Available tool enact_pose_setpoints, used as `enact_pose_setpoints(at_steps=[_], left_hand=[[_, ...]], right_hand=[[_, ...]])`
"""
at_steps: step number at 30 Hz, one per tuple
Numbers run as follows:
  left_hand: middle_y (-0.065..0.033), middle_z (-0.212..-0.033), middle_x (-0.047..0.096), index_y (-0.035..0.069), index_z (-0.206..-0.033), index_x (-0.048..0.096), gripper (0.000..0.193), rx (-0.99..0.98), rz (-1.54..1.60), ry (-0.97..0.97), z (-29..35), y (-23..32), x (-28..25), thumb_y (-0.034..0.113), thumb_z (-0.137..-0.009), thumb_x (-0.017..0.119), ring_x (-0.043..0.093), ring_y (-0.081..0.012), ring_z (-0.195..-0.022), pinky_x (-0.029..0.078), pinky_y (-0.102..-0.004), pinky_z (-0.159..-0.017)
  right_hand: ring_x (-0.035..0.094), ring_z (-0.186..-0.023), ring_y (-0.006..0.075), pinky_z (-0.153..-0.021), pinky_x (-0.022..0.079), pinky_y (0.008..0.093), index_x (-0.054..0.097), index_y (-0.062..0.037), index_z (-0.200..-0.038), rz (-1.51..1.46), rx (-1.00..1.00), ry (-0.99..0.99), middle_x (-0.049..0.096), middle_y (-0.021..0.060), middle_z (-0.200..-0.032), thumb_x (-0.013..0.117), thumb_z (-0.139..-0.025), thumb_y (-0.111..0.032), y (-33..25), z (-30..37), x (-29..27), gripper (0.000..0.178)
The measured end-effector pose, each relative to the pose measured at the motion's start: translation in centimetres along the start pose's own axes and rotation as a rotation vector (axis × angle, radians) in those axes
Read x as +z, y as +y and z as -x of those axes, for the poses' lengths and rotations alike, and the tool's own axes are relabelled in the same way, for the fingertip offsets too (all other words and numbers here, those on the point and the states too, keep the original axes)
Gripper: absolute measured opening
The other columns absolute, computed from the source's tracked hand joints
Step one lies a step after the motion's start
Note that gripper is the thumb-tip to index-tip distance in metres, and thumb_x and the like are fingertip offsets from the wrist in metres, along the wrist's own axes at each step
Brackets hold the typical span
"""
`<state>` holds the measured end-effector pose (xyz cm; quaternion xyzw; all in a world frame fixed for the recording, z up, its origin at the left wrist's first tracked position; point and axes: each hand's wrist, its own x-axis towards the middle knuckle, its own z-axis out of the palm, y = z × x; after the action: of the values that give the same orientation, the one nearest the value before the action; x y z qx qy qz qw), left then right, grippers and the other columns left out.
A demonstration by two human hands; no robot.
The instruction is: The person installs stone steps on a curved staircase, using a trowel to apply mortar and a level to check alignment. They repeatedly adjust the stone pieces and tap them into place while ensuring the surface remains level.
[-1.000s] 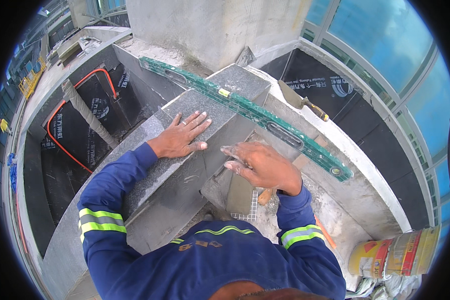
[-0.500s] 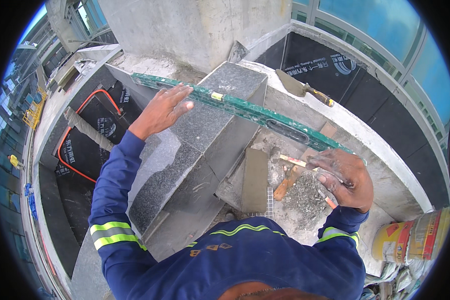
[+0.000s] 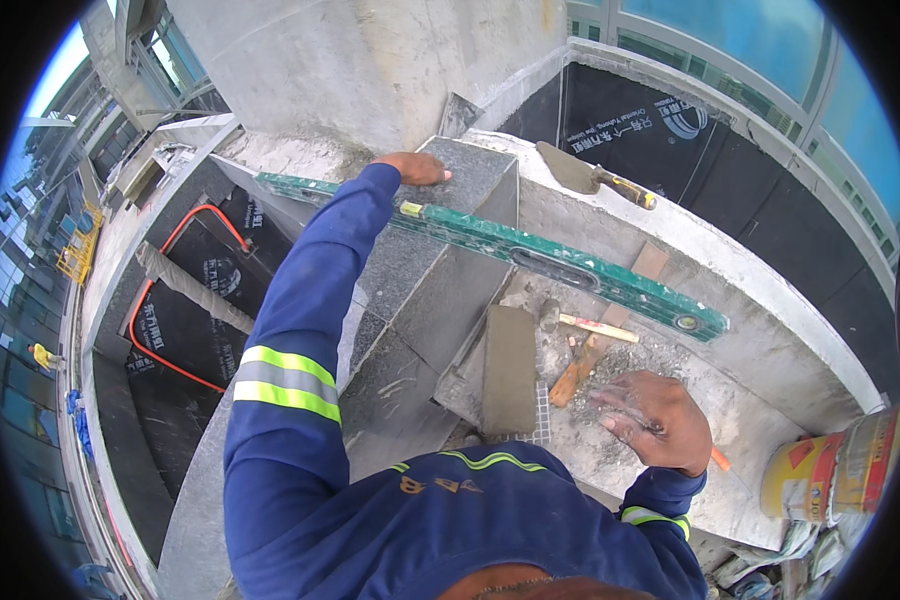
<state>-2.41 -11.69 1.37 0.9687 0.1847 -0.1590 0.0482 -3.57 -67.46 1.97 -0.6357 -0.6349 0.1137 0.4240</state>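
Head view: right of centre, the right hand (image 3: 660, 418), loosely curled, thumb apart, looks empty below a hammer (image 3: 598, 326); beyond, the green level (image 3: 490, 237) crosses the grey slab (image 3: 485, 178), where the left hand (image 3: 415, 168) rests, grip unclear. Probably levelling; next calls for reading the bubble.

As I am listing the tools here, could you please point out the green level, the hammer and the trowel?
Green level (image 3: 470, 232), head view: on its long body.
Hammer (image 3: 598, 327), head view: on its handle.
Trowel (image 3: 570, 170), head view: on its blade.
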Motion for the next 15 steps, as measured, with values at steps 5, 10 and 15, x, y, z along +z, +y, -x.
enact_pose_setpoints(at_steps=[5, 10, 15], left_hand=[[-0.0139, -0.158, 0.051, 0.015, -0.152, 0.055, 0.066, -0.005, 0.009, 0.016, -0.7, -1.0, 0.7, 0.059, -0.104, 0.041, 0.046, -0.0370, -0.145, 0.034, -0.0504, -0.121], [-0.0140, -0.158, 0.050, 0.013, -0.151, 0.055, 0.068, -0.009, 0.019, 0.017, -0.4, -0.3, 0.4, 0.059, -0.104, 0.041, 0.045, -0.0363, -0.146, 0.033, -0.0498, -0.122], [-0.0170, -0.155, 0.053, 0.011, -0.152, 0.054, 0.065, 0.028, 0.086, 0.048, 1.8, -0.9, -0.3, 0.054, -0.104, 0.049, 0.049, -0.0370, -0.143, 0.036, -0.0471, -0.120]], right_hand=[[0.066, -0.074, 0.0346, -0.068, 0.052, 0.0420, 0.077, -0.0015, -0.115, 0.008, 0.108, 0.057, 0.072, 0.0166, -0.087, 0.078, -0.086, -0.014, 0.8, 0.7, -0.4, 0.032], [0.067, -0.076, 0.0347, -0.070, 0.052, 0.0422, 0.076, -0.0011, -0.117, 0.011, 0.119, 0.062, 0.072, 0.0181, -0.088, 0.078, -0.087, -0.014, 1.0, 0.2, -0.7, 0.033], [0.067, -0.076, 0.0351, -0.070, 0.053, 0.0419, 0.076, -0.0013, -0.117, -0.017, 0.105, 0.066, 0.073, 0.0193, -0.089, 0.077, -0.086, -0.014, 1.5, -0.1, -0.7, 0.034]])
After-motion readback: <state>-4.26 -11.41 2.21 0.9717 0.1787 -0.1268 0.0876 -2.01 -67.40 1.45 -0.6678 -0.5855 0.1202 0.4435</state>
